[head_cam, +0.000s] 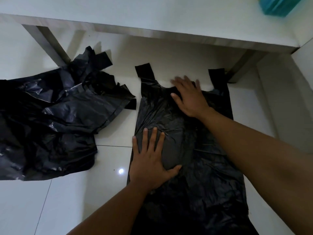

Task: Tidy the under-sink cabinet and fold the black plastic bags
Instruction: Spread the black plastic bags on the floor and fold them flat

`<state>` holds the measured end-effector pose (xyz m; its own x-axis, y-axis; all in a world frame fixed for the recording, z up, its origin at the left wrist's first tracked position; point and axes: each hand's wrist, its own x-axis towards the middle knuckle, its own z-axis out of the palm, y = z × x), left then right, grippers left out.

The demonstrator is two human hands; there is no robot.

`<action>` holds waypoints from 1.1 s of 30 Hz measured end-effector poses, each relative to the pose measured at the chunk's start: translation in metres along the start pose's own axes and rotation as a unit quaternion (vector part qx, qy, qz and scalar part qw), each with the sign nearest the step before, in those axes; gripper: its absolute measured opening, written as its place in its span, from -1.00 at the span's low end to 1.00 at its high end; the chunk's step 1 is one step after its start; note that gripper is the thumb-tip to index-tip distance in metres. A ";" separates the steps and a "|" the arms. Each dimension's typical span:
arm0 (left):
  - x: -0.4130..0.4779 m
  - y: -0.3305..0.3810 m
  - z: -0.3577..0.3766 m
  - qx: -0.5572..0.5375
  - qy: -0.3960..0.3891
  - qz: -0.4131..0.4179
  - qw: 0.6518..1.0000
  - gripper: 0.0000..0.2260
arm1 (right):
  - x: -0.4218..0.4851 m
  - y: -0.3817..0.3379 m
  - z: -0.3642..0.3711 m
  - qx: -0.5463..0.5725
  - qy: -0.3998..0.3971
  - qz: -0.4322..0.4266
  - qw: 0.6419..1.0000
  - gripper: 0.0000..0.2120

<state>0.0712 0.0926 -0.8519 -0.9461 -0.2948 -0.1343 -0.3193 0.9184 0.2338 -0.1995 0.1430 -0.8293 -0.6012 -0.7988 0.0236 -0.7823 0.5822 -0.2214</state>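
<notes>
Several crumpled black bags (50, 119) lie heaped left of the flat bag (208, 175), the heap cut off at the frame's edge. On the flat bag's left side the left hand (150, 160) presses down, fingers spread. The right hand (189, 97), slightly blurred and also flat, rests by its handles. The flat bag's near end runs out of view. Above and right of it, a teal box (277, 5) is blurred and cropped.

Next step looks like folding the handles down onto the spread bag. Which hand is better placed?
Right, probably. The right hand lies flat at the top edge of the spread black bag, between its two handles; the left hand presses the bag's middle, farther from them.
</notes>
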 end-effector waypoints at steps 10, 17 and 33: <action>0.000 0.001 -0.006 0.014 -0.030 -0.010 0.999 0.02 | 0.030 -0.079 0.025 0.000 -0.087 -0.112 0.990 -0.56; -0.001 0.002 -0.007 -0.012 -0.014 -0.012 1.000 0.02 | 0.098 -0.068 0.015 0.004 -0.128 -0.020 0.992 -0.45; -0.006 0.001 -0.002 -0.002 0.008 -0.002 1.000 0.00 | -0.200 -0.106 0.029 0.197 0.187 0.227 0.935 -0.71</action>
<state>0.0759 0.0950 -0.8494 -0.9453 -0.3030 -0.1209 -0.3238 0.9161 0.2364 0.0087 0.2369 -0.8386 -0.9297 -0.3308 0.1621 -0.3553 0.6891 -0.6316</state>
